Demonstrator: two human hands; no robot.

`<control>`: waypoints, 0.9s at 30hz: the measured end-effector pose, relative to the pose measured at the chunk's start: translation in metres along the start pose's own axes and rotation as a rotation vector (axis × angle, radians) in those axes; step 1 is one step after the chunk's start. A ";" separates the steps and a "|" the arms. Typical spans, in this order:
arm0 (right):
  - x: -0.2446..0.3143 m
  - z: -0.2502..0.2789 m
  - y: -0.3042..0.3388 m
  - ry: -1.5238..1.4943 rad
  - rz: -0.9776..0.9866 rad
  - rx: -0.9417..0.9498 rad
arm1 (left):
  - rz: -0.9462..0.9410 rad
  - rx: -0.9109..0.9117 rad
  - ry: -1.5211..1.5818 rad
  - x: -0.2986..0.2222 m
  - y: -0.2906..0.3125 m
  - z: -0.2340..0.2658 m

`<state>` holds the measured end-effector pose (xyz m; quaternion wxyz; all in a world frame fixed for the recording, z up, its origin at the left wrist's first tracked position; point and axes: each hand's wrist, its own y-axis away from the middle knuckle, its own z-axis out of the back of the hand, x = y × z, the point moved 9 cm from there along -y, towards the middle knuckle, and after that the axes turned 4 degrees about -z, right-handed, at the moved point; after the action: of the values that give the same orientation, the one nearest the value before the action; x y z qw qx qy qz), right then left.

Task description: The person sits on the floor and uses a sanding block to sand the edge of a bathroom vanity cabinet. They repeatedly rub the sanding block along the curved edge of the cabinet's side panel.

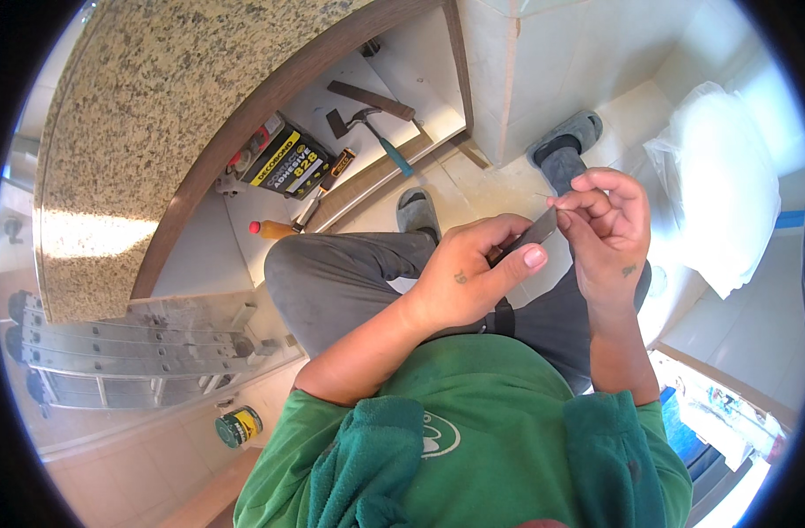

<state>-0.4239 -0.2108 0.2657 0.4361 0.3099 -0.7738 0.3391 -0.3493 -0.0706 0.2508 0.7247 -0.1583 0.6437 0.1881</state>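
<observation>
My left hand (473,264) is closed round a dark, flat, blade-like tool (538,231), with the thumb lying along its near side. Fingers hide most of its handle, so its exact kind is not clear. My right hand (612,231) meets the tool's far end, thumb and fingertips pinched there and the other fingers curled. Something thin and thread-like sticks out leftward by those fingertips, too small to name. Both hands are held up in front of my green shirt, above my bent legs.
An open cabinet under the granite countertop (182,97) holds a black adhesive tin (292,160), a hammer (387,148) and a bottle (273,230). A metal ladder (130,352) lies left, near a small green can (239,427). White plastic sheeting (724,185) hangs at the right.
</observation>
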 end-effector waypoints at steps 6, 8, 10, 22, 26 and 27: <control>0.001 -0.001 0.000 0.038 0.020 -0.010 | -0.009 -0.037 0.036 -0.001 0.000 -0.001; 0.001 0.000 0.001 0.038 0.019 -0.012 | 0.004 -0.031 0.005 -0.003 0.000 -0.001; 0.000 0.001 0.001 0.051 0.017 -0.014 | 0.014 -0.029 -0.010 -0.004 0.000 -0.001; 0.000 0.002 0.003 0.122 0.044 -0.025 | 0.133 0.004 0.106 0.004 -0.001 -0.004; 0.000 0.001 0.004 0.134 0.055 -0.013 | 0.137 0.004 0.102 0.006 -0.001 -0.003; 0.000 0.001 0.004 0.136 0.060 -0.011 | 0.140 0.002 0.104 0.007 -0.001 -0.003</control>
<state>-0.4276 -0.2094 0.2644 0.4789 0.2606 -0.7533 0.3679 -0.3508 -0.0720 0.2439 0.6755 -0.1217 0.6902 0.2290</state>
